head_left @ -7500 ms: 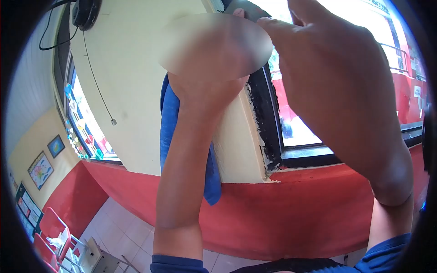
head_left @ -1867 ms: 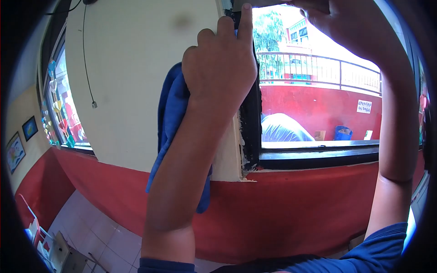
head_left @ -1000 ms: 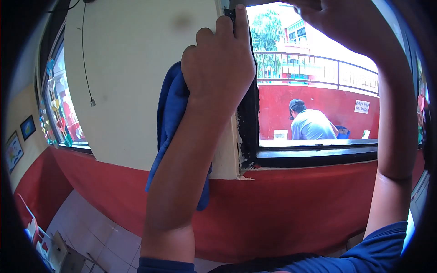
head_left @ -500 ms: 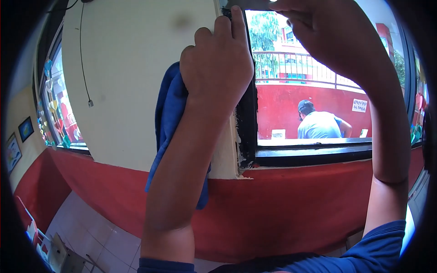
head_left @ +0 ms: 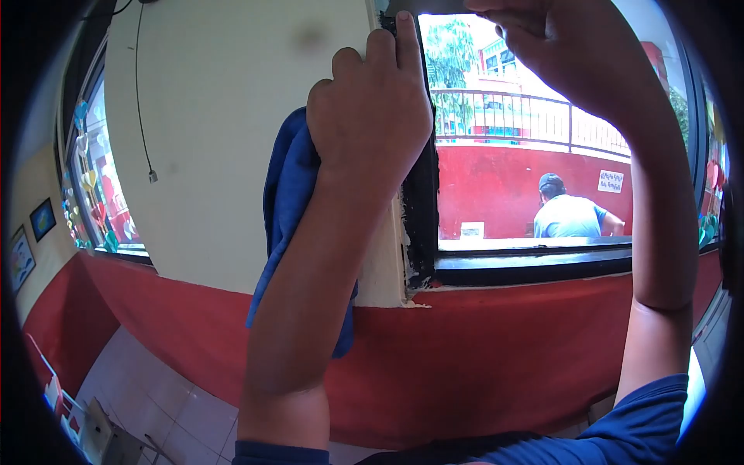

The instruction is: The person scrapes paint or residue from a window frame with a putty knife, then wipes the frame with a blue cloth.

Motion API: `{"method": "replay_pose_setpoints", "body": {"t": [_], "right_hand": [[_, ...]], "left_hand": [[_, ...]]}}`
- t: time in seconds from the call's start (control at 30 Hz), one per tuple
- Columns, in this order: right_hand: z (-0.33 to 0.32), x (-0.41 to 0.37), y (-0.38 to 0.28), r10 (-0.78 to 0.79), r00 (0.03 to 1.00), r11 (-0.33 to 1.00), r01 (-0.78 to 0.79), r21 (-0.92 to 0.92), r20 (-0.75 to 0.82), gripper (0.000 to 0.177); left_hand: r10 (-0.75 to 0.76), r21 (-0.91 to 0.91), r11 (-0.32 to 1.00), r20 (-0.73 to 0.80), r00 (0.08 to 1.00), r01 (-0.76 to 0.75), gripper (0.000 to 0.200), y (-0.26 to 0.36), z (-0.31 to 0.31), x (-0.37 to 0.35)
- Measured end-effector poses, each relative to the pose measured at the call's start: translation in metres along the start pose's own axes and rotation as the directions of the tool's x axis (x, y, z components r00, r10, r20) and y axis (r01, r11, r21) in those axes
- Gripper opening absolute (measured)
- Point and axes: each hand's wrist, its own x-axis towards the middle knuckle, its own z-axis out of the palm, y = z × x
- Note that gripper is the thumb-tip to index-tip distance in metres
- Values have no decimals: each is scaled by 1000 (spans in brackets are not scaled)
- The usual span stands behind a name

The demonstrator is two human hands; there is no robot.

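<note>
My left hand (head_left: 370, 112) is raised against the window's left edge, its fingers curled around a blue cloth (head_left: 288, 190) that hangs down behind my forearm. Its index finger points up along the black window frame (head_left: 421, 225). High at the top edge of the view, my right hand (head_left: 562, 54) is bent at the wrist with its fingers pinched together. Between the two hands runs a dark grey strip (head_left: 438, 7), partly cut off by the view. I cannot tell what the right fingertips hold.
Outside the window, a person in a cap and light blue shirt (head_left: 572, 215) is before a red wall (head_left: 488, 182). A cord (head_left: 143, 101) hangs on the cream wall (head_left: 225, 139). Chipped paint edges the window. Furniture (head_left: 97, 430) stands low at left on the tiled floor (head_left: 167, 387).
My right hand has shifted slightly to the right, and a bright spot at its fingertips is gone. My left hand stays nearly still. The person outside has moved right and sits more upright.
</note>
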Motion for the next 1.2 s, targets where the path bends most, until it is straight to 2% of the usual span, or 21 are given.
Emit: {"method": "replay_pose_setpoints", "body": {"t": [0.03, 0.07, 0.13, 0.17, 0.23, 0.27, 0.33, 0.43, 0.67, 0.8, 0.9, 1.0, 1.1, 1.2], "right_hand": [[0, 1, 5, -7, 1000, 1000, 6, 31, 17, 26], [-8, 1, -3, 74, 995, 997, -75, 6, 66, 28], [-13, 0, -25, 159, 987, 983, -154, -104, 41, 31], [-13, -2, -37, 156, 987, 970, -158, -183, -23, 32], [-17, -3, -39, 141, 989, 969, -145, -201, -35, 33], [-27, -2, -32, 127, 992, 982, -125, -141, 10, 33], [-29, 0, -29, 78, 997, 993, -77, -86, 5, 33], [-19, -3, -31, 46, 995, 994, -54, -92, -84, 32], [-23, -4, -36, 34, 998, 980, -42, -193, -43, 30], [-11, -5, -39, -12, 995, 977, -10, -212, -104, 18], [-19, -6, -40, -25, 998, 991, 18, -129, -57, 14], [-18, -5, -39, -5, 998, 986, -4, -164, -56, 17], [-11, -7, -44, -4, 992, 986, -16, -163, -125, 20], [-15, -5, -40, -33, 997, 979, 19, -203, -67, 23]], "left_hand": [[-3, -19, 1000, 23, 1000, 3, 55, 0, -2, 0], [-1, -39, 999, 44, 999, 3, 53, 1, -3, 1], [7, -28, 1000, 23, 1000, -7, 52, 1, -2, 1], [7, -23, 1000, 16, 1000, -6, 52, 1, -2, 0], [8, -28, 1000, 20, 1000, -7, 52, 2, -2, -1], [9, -28, 1000, 19, 1000, -9, 52, 1, -2, 0], [6, -36, 999, 25, 1000, -6, 51, 1, -3, 0], [-7, -75, 997, 42, 999, 10, 51, 2, -5, -1], [-3, -41, 999, 24, 1000, 4, 53, 1, -3, -1], [-7, -20, 1000, 10, 1000, 8, 53, 2, -1, -2], [-13, -20, 1000, -15, 1000, 13, 52, 2, 0, -1], [-8, -21, 1000, -36, 999, 8, 51, 1, 1, -2], [-1, -34, 999, -46, 999, -1, 49, 0, 2, -2], [-11, -41, 999, -51, 999, 9, 47, 2, -1, -2]]}}
